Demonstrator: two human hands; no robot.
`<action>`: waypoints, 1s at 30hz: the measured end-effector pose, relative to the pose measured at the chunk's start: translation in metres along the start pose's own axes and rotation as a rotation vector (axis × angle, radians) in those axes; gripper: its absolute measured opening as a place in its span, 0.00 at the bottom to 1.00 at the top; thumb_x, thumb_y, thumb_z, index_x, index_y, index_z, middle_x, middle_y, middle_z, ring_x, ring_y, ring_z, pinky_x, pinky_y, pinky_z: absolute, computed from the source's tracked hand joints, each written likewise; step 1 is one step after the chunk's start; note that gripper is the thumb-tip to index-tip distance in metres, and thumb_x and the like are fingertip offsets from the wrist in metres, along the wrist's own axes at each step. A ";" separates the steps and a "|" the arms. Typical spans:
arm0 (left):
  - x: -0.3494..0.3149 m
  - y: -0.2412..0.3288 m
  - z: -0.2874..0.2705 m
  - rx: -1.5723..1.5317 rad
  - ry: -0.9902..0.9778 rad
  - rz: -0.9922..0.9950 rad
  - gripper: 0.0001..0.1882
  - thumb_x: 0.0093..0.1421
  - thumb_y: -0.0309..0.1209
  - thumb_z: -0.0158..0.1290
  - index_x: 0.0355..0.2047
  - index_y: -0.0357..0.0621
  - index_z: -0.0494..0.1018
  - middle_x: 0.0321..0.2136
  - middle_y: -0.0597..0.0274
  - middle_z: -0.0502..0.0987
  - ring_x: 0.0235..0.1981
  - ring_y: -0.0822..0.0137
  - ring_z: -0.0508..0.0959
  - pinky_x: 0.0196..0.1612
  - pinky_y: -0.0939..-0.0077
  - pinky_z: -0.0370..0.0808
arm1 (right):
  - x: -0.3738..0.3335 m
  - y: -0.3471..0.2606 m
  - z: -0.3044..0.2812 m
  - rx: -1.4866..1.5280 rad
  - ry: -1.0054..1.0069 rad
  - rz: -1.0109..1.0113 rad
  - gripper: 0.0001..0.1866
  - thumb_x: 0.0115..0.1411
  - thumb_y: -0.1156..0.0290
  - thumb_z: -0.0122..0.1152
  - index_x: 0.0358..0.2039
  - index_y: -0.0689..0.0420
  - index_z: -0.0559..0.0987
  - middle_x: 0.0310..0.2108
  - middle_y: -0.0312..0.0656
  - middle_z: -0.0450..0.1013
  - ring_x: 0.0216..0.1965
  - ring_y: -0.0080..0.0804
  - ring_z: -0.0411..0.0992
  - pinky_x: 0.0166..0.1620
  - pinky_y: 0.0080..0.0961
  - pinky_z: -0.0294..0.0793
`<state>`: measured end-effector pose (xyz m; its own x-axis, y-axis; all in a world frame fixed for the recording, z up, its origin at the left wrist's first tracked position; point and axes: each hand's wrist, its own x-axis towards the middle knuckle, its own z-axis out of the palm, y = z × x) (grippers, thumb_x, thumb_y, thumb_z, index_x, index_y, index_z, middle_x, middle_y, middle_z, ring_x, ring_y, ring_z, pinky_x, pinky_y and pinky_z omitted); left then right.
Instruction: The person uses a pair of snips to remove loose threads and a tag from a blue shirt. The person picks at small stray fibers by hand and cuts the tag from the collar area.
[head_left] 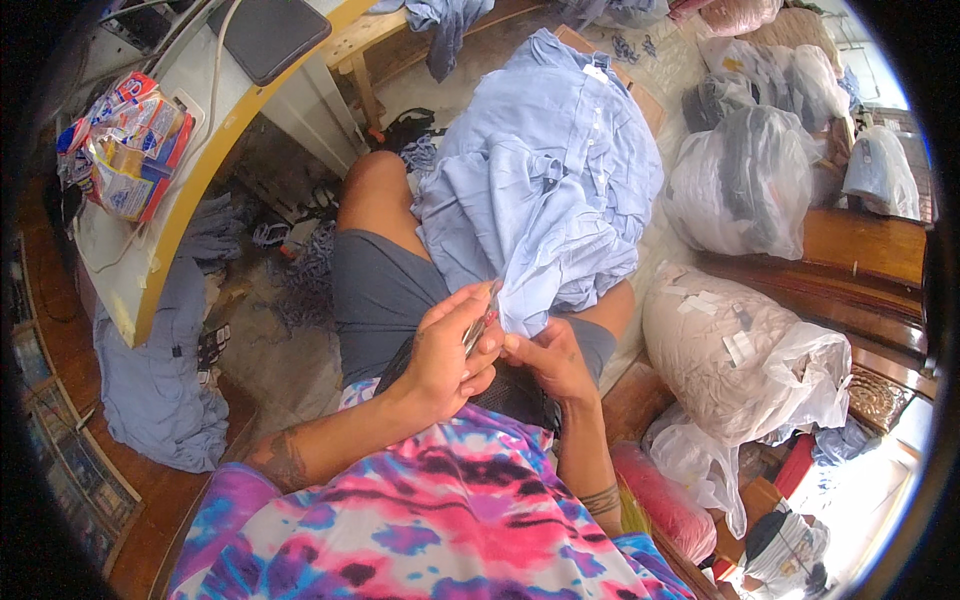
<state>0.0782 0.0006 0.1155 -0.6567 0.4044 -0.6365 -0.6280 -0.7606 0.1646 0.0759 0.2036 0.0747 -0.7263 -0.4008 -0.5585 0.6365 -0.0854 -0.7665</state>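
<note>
Right hand (pixel 552 364) pinches a wrinkled, pale-blue, button-front shirt (pixel 545 190).

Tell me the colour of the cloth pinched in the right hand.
The cloth is light blue, showing best in the head view.

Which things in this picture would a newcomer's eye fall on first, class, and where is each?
Probably the tie-dyed shirt in pink, purple and blue, filling the bottom centre. Above it, the light blue garment lies heaped about the knees, its lower edge pinched by the right hand while the left hand holds a small metal tool. Stuffed plastic bags crowd the right side.
</note>
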 end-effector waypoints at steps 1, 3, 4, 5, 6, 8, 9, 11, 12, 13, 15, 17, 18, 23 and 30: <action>0.000 0.000 0.001 -0.003 0.003 -0.004 0.15 0.76 0.42 0.42 0.54 0.51 0.70 0.23 0.68 0.69 0.09 0.81 0.56 0.10 0.83 0.55 | -0.002 -0.006 0.002 -0.010 0.001 0.012 0.16 0.63 0.69 0.71 0.48 0.64 0.82 0.38 0.34 0.80 0.36 0.18 0.74 0.41 0.20 0.73; 0.001 0.001 0.004 -0.003 0.022 -0.012 0.15 0.76 0.43 0.42 0.54 0.51 0.70 0.23 0.68 0.69 0.09 0.81 0.56 0.10 0.83 0.55 | -0.005 -0.015 0.017 -0.016 0.038 -0.073 0.16 0.64 0.71 0.70 0.49 0.65 0.81 0.41 0.34 0.80 0.39 0.18 0.74 0.44 0.21 0.74; 0.001 0.001 0.006 -0.001 0.038 -0.015 0.15 0.76 0.43 0.42 0.54 0.51 0.70 0.23 0.68 0.69 0.09 0.81 0.56 0.10 0.83 0.55 | -0.007 -0.018 0.022 -0.019 0.057 -0.114 0.16 0.64 0.73 0.69 0.50 0.65 0.81 0.42 0.34 0.80 0.41 0.18 0.74 0.45 0.21 0.74; 0.002 0.002 0.007 0.001 0.055 -0.019 0.15 0.76 0.43 0.42 0.54 0.51 0.70 0.23 0.67 0.69 0.09 0.81 0.56 0.10 0.83 0.55 | -0.010 -0.018 0.023 -0.009 0.050 -0.093 0.16 0.64 0.73 0.69 0.51 0.65 0.81 0.43 0.35 0.80 0.42 0.18 0.74 0.46 0.21 0.75; 0.003 0.003 0.007 -0.005 0.035 -0.010 0.15 0.76 0.43 0.42 0.54 0.51 0.70 0.23 0.67 0.69 0.10 0.81 0.56 0.10 0.83 0.56 | -0.013 -0.019 0.024 0.002 0.043 -0.073 0.16 0.65 0.74 0.68 0.51 0.66 0.81 0.44 0.35 0.80 0.44 0.18 0.74 0.47 0.21 0.75; 0.004 0.004 0.006 -0.018 -0.004 0.007 0.15 0.76 0.43 0.42 0.54 0.51 0.70 0.23 0.66 0.70 0.10 0.81 0.56 0.10 0.83 0.56 | -0.020 -0.020 0.024 0.002 0.062 -0.014 0.16 0.65 0.74 0.68 0.51 0.66 0.81 0.45 0.36 0.80 0.45 0.18 0.75 0.49 0.20 0.75; 0.005 0.005 0.007 -0.015 0.000 0.003 0.15 0.76 0.43 0.42 0.54 0.50 0.70 0.23 0.66 0.70 0.10 0.81 0.56 0.10 0.83 0.56 | -0.023 -0.021 0.025 -0.009 0.088 0.024 0.15 0.65 0.74 0.68 0.51 0.66 0.81 0.45 0.36 0.80 0.45 0.18 0.75 0.49 0.20 0.74; 0.007 0.005 0.009 -0.006 0.006 -0.008 0.15 0.76 0.43 0.42 0.53 0.50 0.70 0.23 0.66 0.70 0.10 0.81 0.56 0.10 0.83 0.56 | -0.029 -0.022 0.026 -0.054 0.149 0.093 0.15 0.66 0.74 0.68 0.51 0.65 0.81 0.44 0.36 0.80 0.44 0.18 0.75 0.48 0.19 0.74; 0.009 0.006 0.009 0.004 0.022 -0.008 0.14 0.76 0.43 0.41 0.51 0.50 0.70 0.23 0.65 0.70 0.10 0.81 0.56 0.10 0.83 0.56 | -0.030 -0.022 0.029 -0.090 0.182 0.126 0.15 0.66 0.73 0.68 0.50 0.65 0.81 0.44 0.36 0.80 0.44 0.18 0.75 0.48 0.19 0.74; 0.011 0.008 0.009 0.016 0.039 -0.007 0.14 0.76 0.43 0.41 0.49 0.49 0.70 0.23 0.65 0.70 0.10 0.81 0.57 0.10 0.83 0.57 | -0.032 -0.020 0.032 -0.101 0.195 0.109 0.14 0.66 0.73 0.68 0.50 0.65 0.81 0.43 0.36 0.80 0.43 0.18 0.75 0.48 0.19 0.74; 0.013 0.010 0.011 0.033 0.057 -0.007 0.13 0.76 0.43 0.42 0.45 0.49 0.69 0.23 0.65 0.70 0.09 0.80 0.57 0.10 0.83 0.57 | -0.035 -0.017 0.038 -0.099 0.203 0.027 0.14 0.66 0.73 0.68 0.49 0.65 0.81 0.43 0.36 0.80 0.42 0.18 0.75 0.47 0.19 0.74; 0.015 0.013 0.012 0.047 0.060 -0.003 0.12 0.76 0.43 0.42 0.41 0.50 0.68 0.23 0.64 0.70 0.09 0.80 0.57 0.10 0.83 0.57 | -0.039 -0.017 0.044 -0.062 0.203 -0.013 0.14 0.65 0.73 0.68 0.49 0.66 0.81 0.42 0.36 0.81 0.41 0.18 0.75 0.46 0.19 0.75; 0.015 0.014 0.012 0.047 0.055 -0.005 0.12 0.76 0.43 0.43 0.40 0.50 0.67 0.23 0.65 0.71 0.10 0.80 0.57 0.10 0.82 0.57 | -0.042 -0.020 0.048 -0.039 0.211 0.014 0.14 0.65 0.73 0.68 0.49 0.66 0.81 0.42 0.36 0.81 0.41 0.18 0.75 0.46 0.19 0.75; 0.019 0.023 0.017 0.058 0.062 -0.020 0.10 0.74 0.42 0.47 0.40 0.51 0.66 0.22 0.64 0.72 0.11 0.78 0.59 0.11 0.79 0.58 | -0.049 -0.022 0.050 -0.032 0.260 0.133 0.14 0.65 0.74 0.69 0.49 0.66 0.81 0.42 0.37 0.81 0.41 0.18 0.75 0.46 0.19 0.75; 0.020 0.033 0.021 0.121 0.084 -0.021 0.10 0.74 0.42 0.48 0.39 0.51 0.66 0.22 0.65 0.73 0.11 0.78 0.59 0.11 0.79 0.59 | -0.059 -0.022 0.050 0.084 0.261 0.148 0.13 0.65 0.74 0.69 0.47 0.65 0.82 0.41 0.36 0.81 0.40 0.18 0.76 0.46 0.19 0.76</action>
<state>0.0355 -0.0057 0.1235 -0.6086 0.3716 -0.7011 -0.6903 -0.6837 0.2369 0.1174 0.1835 0.1400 -0.6595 -0.1674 -0.7328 0.7515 -0.1228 -0.6482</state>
